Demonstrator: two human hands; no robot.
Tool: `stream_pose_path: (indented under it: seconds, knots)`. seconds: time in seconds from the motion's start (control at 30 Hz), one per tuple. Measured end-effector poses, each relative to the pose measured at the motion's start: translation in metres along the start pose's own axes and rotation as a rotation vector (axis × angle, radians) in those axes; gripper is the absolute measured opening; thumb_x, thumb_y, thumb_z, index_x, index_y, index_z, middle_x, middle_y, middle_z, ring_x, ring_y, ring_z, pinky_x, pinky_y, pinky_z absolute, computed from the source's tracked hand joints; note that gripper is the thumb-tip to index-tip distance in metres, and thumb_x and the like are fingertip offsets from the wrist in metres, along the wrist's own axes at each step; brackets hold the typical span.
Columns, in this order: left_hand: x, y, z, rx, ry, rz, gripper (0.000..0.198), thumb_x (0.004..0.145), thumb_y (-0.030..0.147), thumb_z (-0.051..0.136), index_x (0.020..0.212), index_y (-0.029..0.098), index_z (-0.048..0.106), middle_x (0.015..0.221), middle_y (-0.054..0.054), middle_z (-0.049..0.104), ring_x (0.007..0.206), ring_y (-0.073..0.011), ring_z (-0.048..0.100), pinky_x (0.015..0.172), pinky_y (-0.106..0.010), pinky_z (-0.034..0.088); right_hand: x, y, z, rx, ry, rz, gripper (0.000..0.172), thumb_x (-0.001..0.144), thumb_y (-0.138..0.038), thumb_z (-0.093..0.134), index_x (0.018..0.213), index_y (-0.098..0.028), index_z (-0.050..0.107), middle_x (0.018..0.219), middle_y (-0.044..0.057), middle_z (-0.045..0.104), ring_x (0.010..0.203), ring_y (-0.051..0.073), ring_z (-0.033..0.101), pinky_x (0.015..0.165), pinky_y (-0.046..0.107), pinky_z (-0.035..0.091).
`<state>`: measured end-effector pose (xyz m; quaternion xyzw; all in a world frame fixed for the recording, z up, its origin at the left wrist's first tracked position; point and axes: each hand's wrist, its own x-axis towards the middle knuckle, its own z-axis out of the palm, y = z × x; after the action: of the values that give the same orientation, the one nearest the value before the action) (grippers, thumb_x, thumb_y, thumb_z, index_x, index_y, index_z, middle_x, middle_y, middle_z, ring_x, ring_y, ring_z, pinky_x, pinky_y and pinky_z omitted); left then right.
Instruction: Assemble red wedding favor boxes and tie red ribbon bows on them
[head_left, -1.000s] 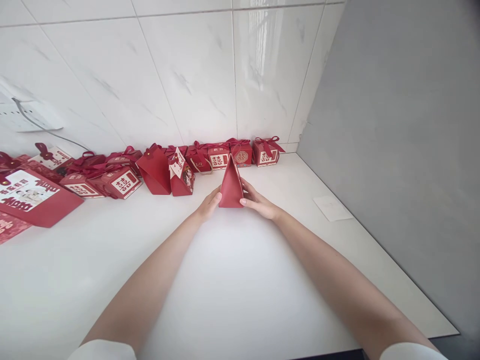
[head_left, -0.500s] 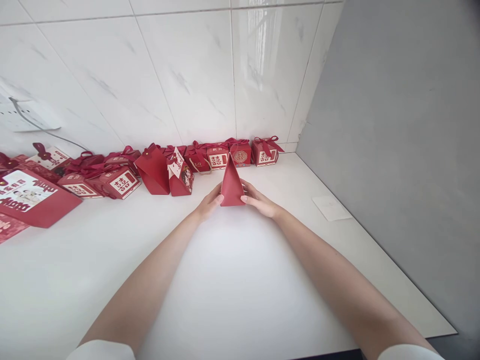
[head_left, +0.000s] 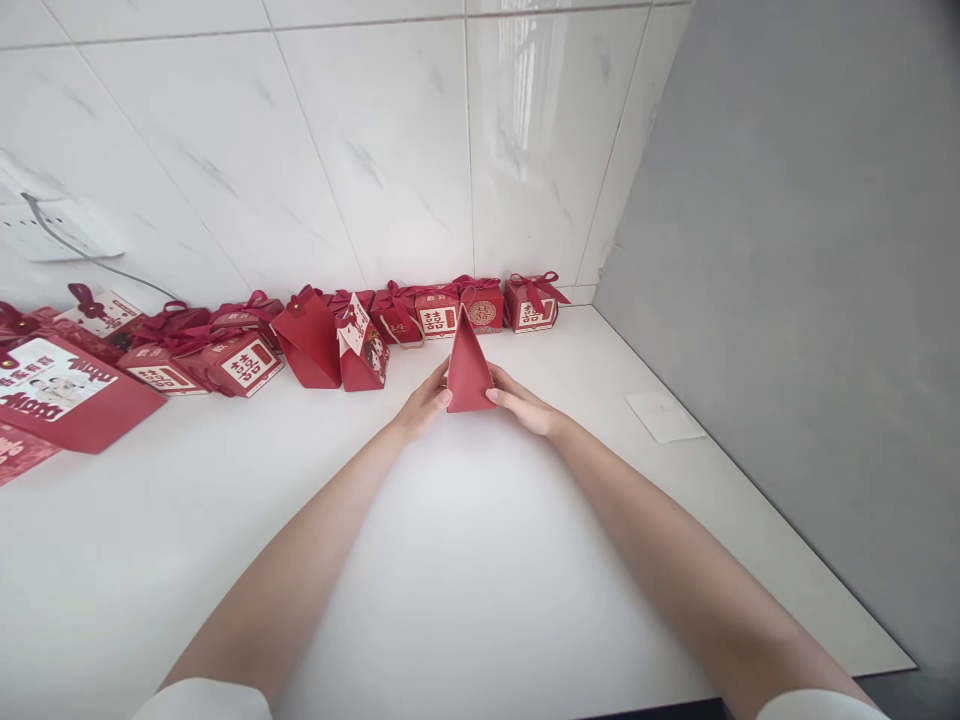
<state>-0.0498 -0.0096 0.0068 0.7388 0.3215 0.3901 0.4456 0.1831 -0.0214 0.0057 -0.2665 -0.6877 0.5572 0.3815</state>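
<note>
A red triangular gift box [head_left: 470, 375] stands upright on the white tabletop, its plain side facing me. My left hand [head_left: 427, 403] grips its left edge, thumb at the lower corner. On the opposite edge, my right hand [head_left: 521, 398] is closed with its thumb against the lower right corner; most fingers of both hands are hidden behind the box. Just left of my hands stand a triangular box with a printed front [head_left: 364, 350] and a plain red one [head_left: 309, 340].
Red boxes with ribbon bows [head_left: 437, 315] line the tiled wall [head_left: 375, 150]. A larger red box with a white label [head_left: 97, 405] lies far left. A flat white packet [head_left: 664, 416] lies right, near the grey panel [head_left: 810, 300]. A cable [head_left: 90, 258] hangs from the wall socket.
The held box has turned slightly and shifted a little to the right between my hands. Both hands keep their grip, and the surrounding boxes stay in place.
</note>
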Motion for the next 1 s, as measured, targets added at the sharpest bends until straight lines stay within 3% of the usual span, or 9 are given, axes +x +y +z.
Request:
stream_pose_path:
  seconds: [0.2, 1.0]
  knots:
    - [-0.0004, -0.0025, -0.0008, 0.004, 0.0, -0.021, 0.089, 0.085, 0.072, 0.05, 0.155, 0.021, 0.029, 0.127, -0.014, 0.062, 0.114, -0.032, 0.058, 0.097, -0.043, 0.045, 0.0011, 0.0018, -0.0006, 0.025, 0.001, -0.013, 0.07, 0.094, -0.05, 0.056, 0.155, -0.032, 0.025, 0.161, 0.003, 0.03, 0.144, 0.026, 0.035, 0.121, 0.048, 0.028]
    - [-0.0004, 0.0007, 0.0007, -0.03, 0.003, 0.024, 0.079, 0.087, 0.069, 0.05, 0.15, 0.023, 0.038, 0.144, -0.013, 0.053, 0.131, -0.0335, 0.049, 0.106, -0.044, 0.042, 0.002, 0.0014, -0.002, 0.039, 0.008, -0.038, 0.067, 0.094, -0.052, 0.057, 0.152, -0.03, 0.033, 0.157, 0.004, 0.037, 0.141, 0.026, 0.042, 0.118, 0.047, 0.035]
